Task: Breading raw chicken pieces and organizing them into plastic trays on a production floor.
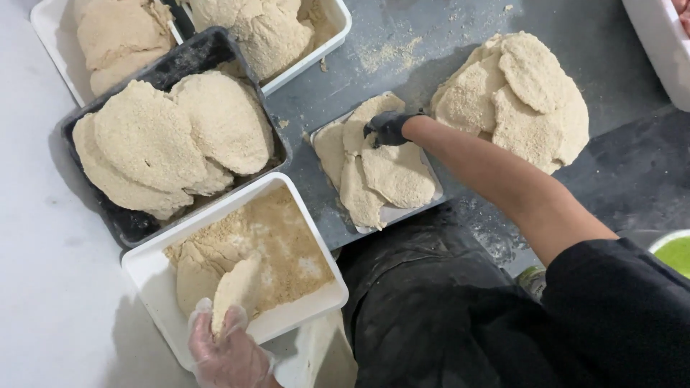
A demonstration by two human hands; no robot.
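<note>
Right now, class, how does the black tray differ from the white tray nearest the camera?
The black tray is heaped above its rim with breaded cutlets; the white tray holds mostly loose crumbs, lying low. The black tray is nearly covered; the white tray shows bare floor. Both are rectangular, side by side.

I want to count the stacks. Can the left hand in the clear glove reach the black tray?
Probably yes. The black tray sits right next to the crumb tray under the left hand, with nothing between them, though that hand already holds a breaded cutlet.
</note>
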